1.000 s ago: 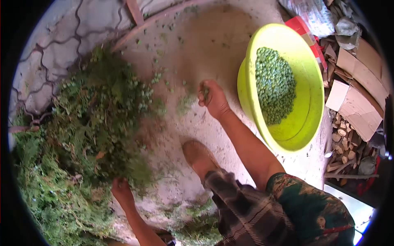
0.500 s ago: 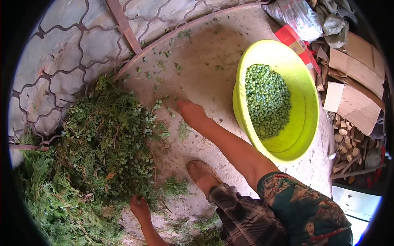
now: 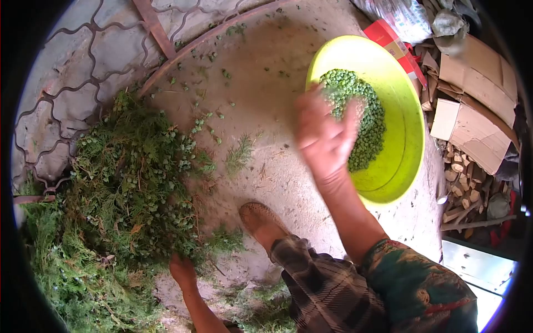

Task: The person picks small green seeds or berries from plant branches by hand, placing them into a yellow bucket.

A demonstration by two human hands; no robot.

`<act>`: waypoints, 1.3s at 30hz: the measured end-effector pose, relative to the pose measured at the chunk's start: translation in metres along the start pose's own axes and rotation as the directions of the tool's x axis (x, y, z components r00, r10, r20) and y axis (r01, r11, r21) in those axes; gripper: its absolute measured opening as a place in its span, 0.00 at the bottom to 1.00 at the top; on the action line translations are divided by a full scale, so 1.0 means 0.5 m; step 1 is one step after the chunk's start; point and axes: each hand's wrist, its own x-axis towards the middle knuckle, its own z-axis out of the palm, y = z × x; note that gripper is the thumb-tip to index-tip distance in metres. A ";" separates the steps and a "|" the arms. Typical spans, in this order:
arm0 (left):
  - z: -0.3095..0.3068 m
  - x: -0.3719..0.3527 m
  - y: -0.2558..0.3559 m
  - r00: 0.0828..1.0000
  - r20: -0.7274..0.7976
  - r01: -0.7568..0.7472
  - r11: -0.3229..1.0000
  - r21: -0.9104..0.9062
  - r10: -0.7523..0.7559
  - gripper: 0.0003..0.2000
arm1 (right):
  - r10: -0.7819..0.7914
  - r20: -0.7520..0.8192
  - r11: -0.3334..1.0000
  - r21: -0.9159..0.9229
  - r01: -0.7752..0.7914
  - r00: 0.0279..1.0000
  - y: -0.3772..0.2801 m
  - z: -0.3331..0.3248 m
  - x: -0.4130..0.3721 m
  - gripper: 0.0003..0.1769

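Observation:
My right hand (image 3: 326, 133) is over the left rim of a yellow-green basin (image 3: 397, 175), blurred by motion, with fingers and thumb apart and nothing visible between them. Small round green berries (image 3: 369, 136) lie heaped in the basin, partly covered by this hand. At the lower edge of a pile of leafy green branches (image 3: 133, 177), my left hand (image 3: 182, 271) touches the foliage, which hides its fingertips. A loose green sprig (image 3: 239, 155) lies on the floor between pile and basin.
A curved metal grille (image 3: 91, 80) borders the stone at upper left. Along the right are a red box (image 3: 395, 49), cardboard (image 3: 483, 133), cut wood (image 3: 462, 177) and a plastic bag (image 3: 400, 19). A shoe (image 3: 258, 217) stands on the concrete floor (image 3: 261, 72).
My right hand has moved from the floor beside the pile to above the basin, and its fingers have spread. My left hand remains by the pile. The whole view has shifted slightly.

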 end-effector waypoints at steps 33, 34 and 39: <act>-0.007 0.004 0.014 0.999 -0.017 0.044 0.998 -0.053 -0.045 0.09 | -0.095 0.049 -0.972 -0.222 -0.082 0.994 -0.048 -0.411 0.216 0.06; -0.003 0.005 0.011 1.000 -0.022 0.013 0.993 -0.114 -0.015 0.10 | -0.072 0.131 -0.958 -0.285 -0.032 0.989 -0.052 -0.413 0.222 0.07; 0.119 -0.003 -0.088 0.986 -0.086 -0.122 0.974 0.192 0.141 0.16 | 0.040 -0.232 -0.979 -0.201 -0.008 0.972 -0.145 -0.459 0.240 0.13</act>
